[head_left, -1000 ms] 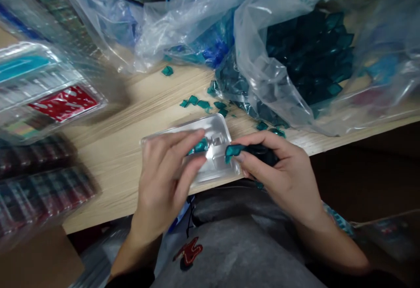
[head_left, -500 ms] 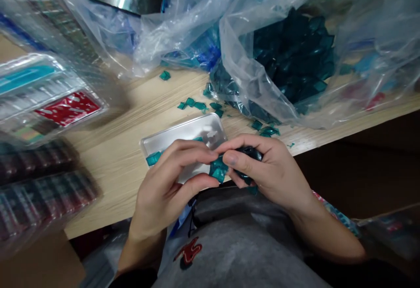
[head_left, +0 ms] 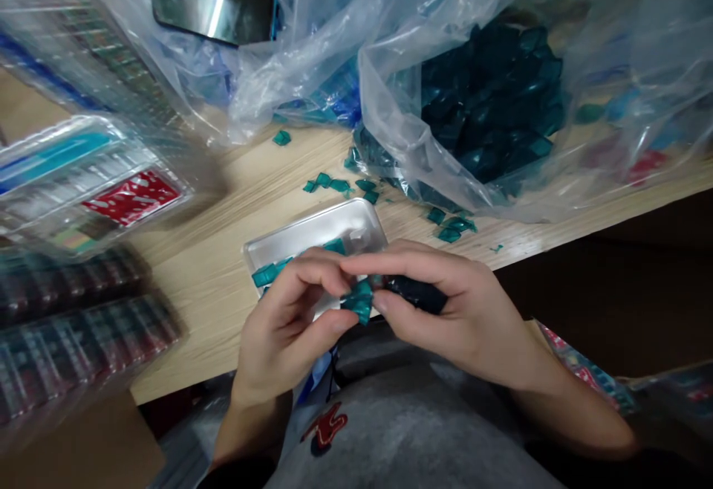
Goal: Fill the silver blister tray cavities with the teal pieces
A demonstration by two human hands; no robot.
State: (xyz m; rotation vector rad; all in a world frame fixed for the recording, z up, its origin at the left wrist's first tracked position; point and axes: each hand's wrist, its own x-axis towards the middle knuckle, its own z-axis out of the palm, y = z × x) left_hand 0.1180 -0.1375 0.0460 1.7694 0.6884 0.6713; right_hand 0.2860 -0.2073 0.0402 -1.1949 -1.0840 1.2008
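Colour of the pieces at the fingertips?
Translucent teal pieces, seen best in the head view.

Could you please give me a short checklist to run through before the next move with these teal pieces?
1. Left hand has its thumb and fingertips at the teal pieces: ok.
2. Right hand holds the dark clump: ok; the number of pieces in it: cannot tell, fingers cover part.
3. Tray rests on the table: ok.
4. Tray's near side visible: not ok, the hands hide much of it.
5. Stray pieces gathered up: not ok, they lie scattered beyond the tray.
6. Plastic bag open, dark pieces showing: ok.
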